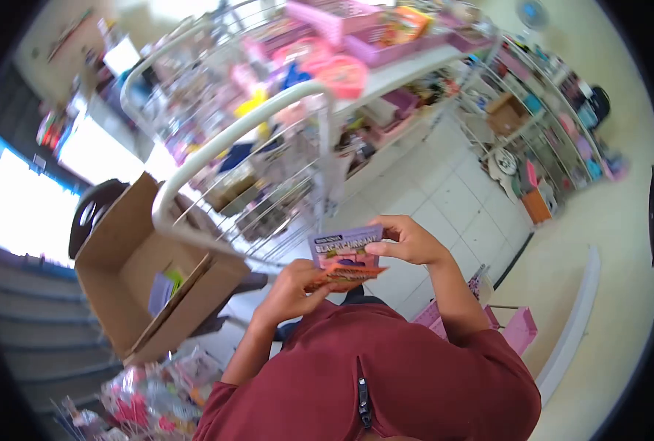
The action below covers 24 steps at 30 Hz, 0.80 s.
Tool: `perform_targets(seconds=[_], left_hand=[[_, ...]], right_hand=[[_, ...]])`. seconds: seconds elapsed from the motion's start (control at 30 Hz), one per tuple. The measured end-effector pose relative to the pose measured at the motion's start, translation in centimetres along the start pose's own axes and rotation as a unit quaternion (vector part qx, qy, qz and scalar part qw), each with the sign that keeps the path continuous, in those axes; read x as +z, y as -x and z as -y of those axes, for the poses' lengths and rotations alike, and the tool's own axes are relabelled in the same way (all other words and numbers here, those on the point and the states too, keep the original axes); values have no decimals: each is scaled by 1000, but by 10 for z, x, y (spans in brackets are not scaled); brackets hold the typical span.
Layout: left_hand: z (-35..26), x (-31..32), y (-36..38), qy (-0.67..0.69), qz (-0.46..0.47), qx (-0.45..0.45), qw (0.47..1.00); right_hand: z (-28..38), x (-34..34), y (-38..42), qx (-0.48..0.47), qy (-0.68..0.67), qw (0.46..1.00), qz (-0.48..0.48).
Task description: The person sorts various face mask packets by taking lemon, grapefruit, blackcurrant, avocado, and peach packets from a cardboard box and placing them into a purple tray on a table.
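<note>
Two sachets are held in front of my dark red top. My left hand (296,285) is closed on the edge of an orange packet (347,275), which lies tilted and lower. Just behind and above it stands a purple packet (345,246) printed "Black Currant", with a pinkish picture on its front. My right hand (409,240) pinches the purple packet at its upper right side, thumb in front. The orange packet overlaps the lower edge of the purple one. My left fingertips behind the packets are partly hidden.
An open cardboard box (139,275) with a few packets inside stands at left. A white wire rack (246,117) with a thick curved rail rises ahead, loaded with small goods. Purple baskets (386,48) top a shelf behind. Bagged items (150,397) are at lower left.
</note>
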<state>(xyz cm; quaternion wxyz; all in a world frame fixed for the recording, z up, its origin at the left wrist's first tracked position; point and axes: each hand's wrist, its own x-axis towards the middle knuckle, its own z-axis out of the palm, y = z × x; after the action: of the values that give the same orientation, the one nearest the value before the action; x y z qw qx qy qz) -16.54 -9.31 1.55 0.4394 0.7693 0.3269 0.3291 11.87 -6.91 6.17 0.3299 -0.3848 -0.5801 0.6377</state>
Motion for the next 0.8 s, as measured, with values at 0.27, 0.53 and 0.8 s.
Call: perform_targets(seconds=[0.27, 0.53, 0.8], left_hand=[[-7, 97, -157, -4, 217, 109, 970], [22, 120, -259, 162, 239, -24, 957], [21, 100, -362, 224, 139, -32, 964]], right_hand=[[24, -131, 76, 0, 235, 969, -71], [41, -247, 28, -32, 311, 950, -1], [89, -343, -69, -33, 310, 950, 23]])
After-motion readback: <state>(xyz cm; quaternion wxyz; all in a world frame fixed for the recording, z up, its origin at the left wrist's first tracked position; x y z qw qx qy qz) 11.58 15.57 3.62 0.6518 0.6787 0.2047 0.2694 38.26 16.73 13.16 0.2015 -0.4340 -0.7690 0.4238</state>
